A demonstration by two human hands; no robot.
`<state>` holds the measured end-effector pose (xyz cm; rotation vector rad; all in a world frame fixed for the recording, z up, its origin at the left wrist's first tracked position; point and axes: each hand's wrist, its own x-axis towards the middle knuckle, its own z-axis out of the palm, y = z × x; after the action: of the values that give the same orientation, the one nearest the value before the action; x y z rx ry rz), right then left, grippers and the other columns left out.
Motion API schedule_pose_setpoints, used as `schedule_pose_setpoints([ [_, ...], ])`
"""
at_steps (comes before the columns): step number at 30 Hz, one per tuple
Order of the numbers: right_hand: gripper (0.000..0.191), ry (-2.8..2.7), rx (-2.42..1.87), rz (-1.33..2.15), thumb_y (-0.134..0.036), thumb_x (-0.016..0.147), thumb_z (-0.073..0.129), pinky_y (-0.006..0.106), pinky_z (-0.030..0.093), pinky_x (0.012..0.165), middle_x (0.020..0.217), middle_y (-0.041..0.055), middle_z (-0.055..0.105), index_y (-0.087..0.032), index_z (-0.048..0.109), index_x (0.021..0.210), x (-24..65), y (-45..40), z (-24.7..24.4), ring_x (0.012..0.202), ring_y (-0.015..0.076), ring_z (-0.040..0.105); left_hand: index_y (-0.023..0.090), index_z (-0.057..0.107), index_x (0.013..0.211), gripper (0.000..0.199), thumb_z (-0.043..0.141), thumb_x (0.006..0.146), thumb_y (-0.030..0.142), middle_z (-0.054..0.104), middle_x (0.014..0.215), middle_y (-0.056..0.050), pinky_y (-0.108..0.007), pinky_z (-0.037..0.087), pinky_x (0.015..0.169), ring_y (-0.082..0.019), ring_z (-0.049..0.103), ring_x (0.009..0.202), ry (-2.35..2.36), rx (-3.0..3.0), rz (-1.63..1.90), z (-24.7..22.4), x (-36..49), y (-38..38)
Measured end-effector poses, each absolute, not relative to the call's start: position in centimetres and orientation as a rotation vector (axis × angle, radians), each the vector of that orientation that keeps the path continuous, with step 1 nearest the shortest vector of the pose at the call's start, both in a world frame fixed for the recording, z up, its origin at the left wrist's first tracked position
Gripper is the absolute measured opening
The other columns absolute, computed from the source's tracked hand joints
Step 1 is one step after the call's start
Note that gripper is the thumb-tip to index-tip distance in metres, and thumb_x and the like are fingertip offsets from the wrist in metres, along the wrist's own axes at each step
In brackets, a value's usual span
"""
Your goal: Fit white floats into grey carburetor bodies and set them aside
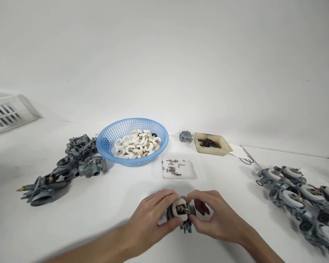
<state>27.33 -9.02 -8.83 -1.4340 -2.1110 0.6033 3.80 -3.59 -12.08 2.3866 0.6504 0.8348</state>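
A grey metal carburetor (186, 228) stands on the white table in front of me, its underside facing up. On it lies a white, C-shaped float (176, 211), with brass jets visible in the opening. My left hand (150, 215) grips the float and the carburetor's left side between thumb and fingers. At the right side, my right hand (215, 215) has thumb and forefinger close together at the float's hinge end. Whether a small pin sits between those fingertips is too small to make out.
A blue basket (104, 146) holds many white floats. Small metal pins lie in a clear tray (193, 171); a cream tray (216, 150) contains black rings. Carburetors (67, 164) are piled left, others with floats (293, 199) right. A white crate (13, 113) stands far left.
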Motion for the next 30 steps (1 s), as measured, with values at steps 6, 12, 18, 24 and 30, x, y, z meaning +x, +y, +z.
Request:
schedule_pose_setpoints([
  [6, 0.022, -2.203, -1.376, 0.427, -0.018, 0.080, 0.060, 0.025, 0.046, 0.066, 0.064, -0.0067, 0.053, -0.024, 0.063, 0.101, 27.50, -9.33, -8.94, 0.057, 0.0109, 0.053, 0.028, 0.056, 0.128, 0.032, 0.060, 0.099, 0.042, 0.068, 0.122, -0.004, -0.033, 0.057, 0.095, -0.022, 0.068, 0.108, 0.659, 2.349, 0.830, -11.71, 3.93, -3.75],
  [12, 0.025, -2.259, -1.236, 0.125, -0.015, 0.078, 0.058, 0.028, 0.047, 0.070, 0.064, -0.0045, 0.056, -0.022, 0.060, 0.102, 27.01, -9.69, -8.49, 0.056, 0.0127, 0.055, 0.028, 0.057, 0.127, 0.032, 0.058, 0.100, 0.045, 0.068, 0.121, -0.006, -0.035, 0.058, 0.094, -0.024, 0.069, 0.105, 0.656, 2.356, 0.854, -11.86, 3.92, -3.68],
  [18, 0.022, -2.280, -1.212, -0.017, -0.015, 0.081, 0.053, 0.027, 0.042, 0.062, 0.062, -0.0042, 0.053, -0.019, 0.058, 0.102, 26.66, -9.48, -8.51, 0.053, 0.0130, 0.051, 0.028, 0.056, 0.127, 0.031, 0.058, 0.100, 0.043, 0.068, 0.121, -0.005, -0.033, 0.057, 0.094, -0.022, 0.068, 0.105, 0.653, 2.367, 0.855, -11.88, 3.93, -3.71],
  [24, 0.020, -2.287, -1.233, -0.011, -0.016, 0.082, 0.052, 0.026, 0.037, 0.057, 0.061, -0.0044, 0.052, -0.019, 0.060, 0.100, 26.61, -9.38, -8.51, 0.051, 0.0124, 0.047, 0.027, 0.055, 0.128, 0.032, 0.061, 0.097, 0.036, 0.068, 0.122, -0.005, -0.034, 0.058, 0.095, -0.023, 0.067, 0.109, 0.671, 2.390, 0.827, -11.86, 4.00, -3.62],
  [30, 0.024, -2.285, -1.226, -0.003, -0.015, 0.082, 0.052, 0.026, 0.037, 0.060, 0.062, -0.0040, 0.053, -0.019, 0.061, 0.104, 26.68, -9.43, -8.48, 0.053, 0.0124, 0.048, 0.027, 0.054, 0.127, 0.042, 0.069, 0.088, 0.031, 0.066, 0.125, -0.006, -0.037, 0.057, 0.095, -0.025, 0.067, 0.109, 0.651, 2.379, 0.810, -11.86, 3.91, -3.69],
])
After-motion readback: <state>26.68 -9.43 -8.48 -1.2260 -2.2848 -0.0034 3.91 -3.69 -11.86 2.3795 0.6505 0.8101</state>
